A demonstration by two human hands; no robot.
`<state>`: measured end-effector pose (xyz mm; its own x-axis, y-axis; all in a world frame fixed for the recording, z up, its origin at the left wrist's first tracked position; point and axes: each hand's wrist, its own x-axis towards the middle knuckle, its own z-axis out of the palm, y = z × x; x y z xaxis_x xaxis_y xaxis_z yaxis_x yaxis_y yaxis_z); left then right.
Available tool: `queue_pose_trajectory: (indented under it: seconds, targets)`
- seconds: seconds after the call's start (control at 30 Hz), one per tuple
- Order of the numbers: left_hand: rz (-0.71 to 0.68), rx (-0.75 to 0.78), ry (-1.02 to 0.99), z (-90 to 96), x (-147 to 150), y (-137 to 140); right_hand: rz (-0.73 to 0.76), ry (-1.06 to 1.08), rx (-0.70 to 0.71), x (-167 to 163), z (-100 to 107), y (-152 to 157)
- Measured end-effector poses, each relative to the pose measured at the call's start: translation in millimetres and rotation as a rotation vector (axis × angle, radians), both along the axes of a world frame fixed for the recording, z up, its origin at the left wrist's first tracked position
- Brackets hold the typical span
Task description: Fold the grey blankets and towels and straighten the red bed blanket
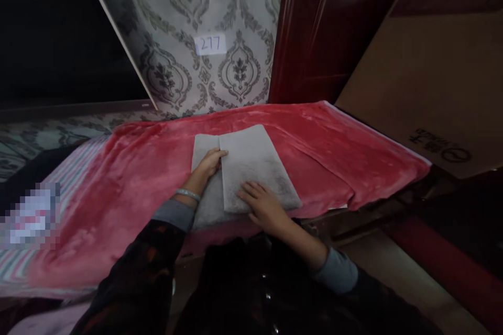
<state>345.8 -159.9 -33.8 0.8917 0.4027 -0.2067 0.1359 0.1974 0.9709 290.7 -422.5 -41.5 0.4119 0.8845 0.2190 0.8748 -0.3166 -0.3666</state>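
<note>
One cardboard box [432,78] stands well off to the right of my fingers, past the end of the bedding; dark printing marks its lower corner, and its inside is hidden from me. The grey cloth [249,149] lies folded directly under my fingers. My left hand [211,162] pinches the edge of its upper layer between thumb and forefinger (the other fingers are bunched too close to make out singly). My right hand [265,207] rests flat on the same upper layer, nearer to my body, its fingers stretched out and only slightly apart. A darker, smudgy patch of the cloth shows just beyond my right knuckles.

Behind my left fingers, a pale bracelet [187,194] circles the wrist. Well to the left of them, a striped cloth [74,172] sticks out from under the bedding, and a blurred patch there covers something I cannot tell.

All around and beneath both hands spreads a red blanket [322,141], plush and a little rumpled. Straight beyond my fingertips rises a patterned wall [173,15] bearing a paper label [211,44] that reads 277. A large dark screen [58,36] fills the space beyond and left of them; a dark red door [310,26] stands beyond and right.
</note>
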Motion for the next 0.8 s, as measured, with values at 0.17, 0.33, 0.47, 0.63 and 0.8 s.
queue_pose_trajectory:
  seconds: [0.17,0.33,0.47,0.63,0.8]
  targets:
    - [0.023,0.027,-0.013,-2.7,3.6,-4.2,-0.082,0.024,0.066,7.6,-10.3,-25.9]
    - [0.074,0.067,-0.072,-3.3,3.3,-5.8,-0.068,0.032,0.137,9.7,-12.5,-29.6]
    - [0.123,0.099,-0.103,-3.8,-3.6,-3.7,-0.046,0.007,0.121,2.9,-17.9,-25.9]
    - [0.115,0.121,-0.113,-2.1,-10.4,-4.7,-0.075,-0.043,0.082,-3.1,-22.0,-25.5]
    - [0.134,0.153,-0.124,1.2,-9.5,-9.4,-0.093,-0.063,0.083,-5.1,-18.3,-21.6]
